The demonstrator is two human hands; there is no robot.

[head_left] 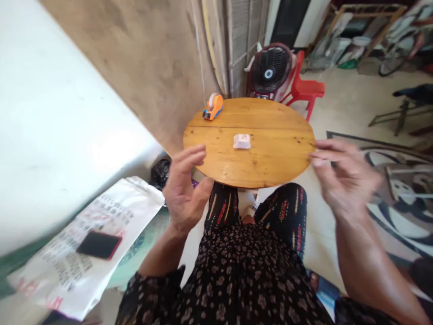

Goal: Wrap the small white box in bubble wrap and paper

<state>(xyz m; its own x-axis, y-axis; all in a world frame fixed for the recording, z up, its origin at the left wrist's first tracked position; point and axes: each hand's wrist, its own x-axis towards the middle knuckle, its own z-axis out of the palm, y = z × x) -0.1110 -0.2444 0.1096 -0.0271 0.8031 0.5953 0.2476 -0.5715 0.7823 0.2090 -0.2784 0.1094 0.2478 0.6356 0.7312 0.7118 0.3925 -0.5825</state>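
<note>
A small round wooden table [270,155] stands in front of my knees. In its middle lies a small white and pink box [241,141]. An orange tape dispenser [213,107] sits at the table's far left edge. My left hand [184,187] hovers at the near left rim, palm up, fingers curled apart, holding nothing. My right hand [341,174] hangs by the right rim, slightly blurred, fingers spread and empty. Neither hand touches the box.
A concrete wall rises at left. A white printed sack [84,253] with a dark phone [99,244] on it lies at lower left. A fan [270,70] and a red plastic chair [304,88] stand behind the table. A patterned rug [399,189] covers the floor at right.
</note>
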